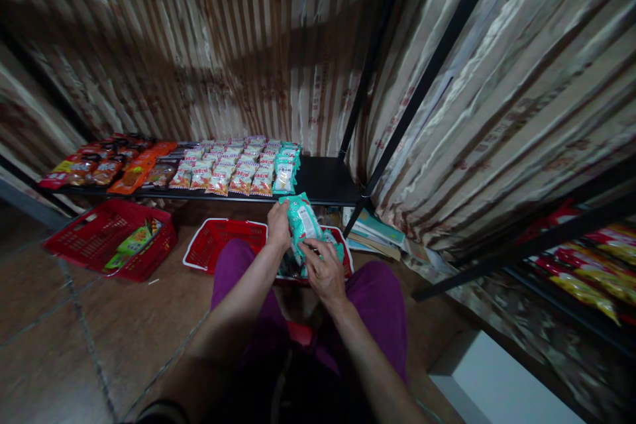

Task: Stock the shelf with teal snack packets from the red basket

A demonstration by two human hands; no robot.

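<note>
Above a red basket (224, 233) between my knees, my left hand (279, 225) grips the left side of a teal snack bag (302, 213). My right hand (322, 268) is at the bag's lower edge, its fingers bent against it; whether they pinch it I cannot make out. More teal packets lie in the basket, partly hidden by my hands. Ahead on the black shelf (325, 180), a column of teal packets (285, 172) stands at the right end of several rows of white-and-orange snack packets (218, 175).
Brown and orange snack bags (99, 165) fill the shelf's left part. A second red basket (94, 222) on the floor holds green packets (132, 244). Books (372, 228) lie by the shelf leg. At right are red-yellow packets (576, 271) and a white box (501, 384).
</note>
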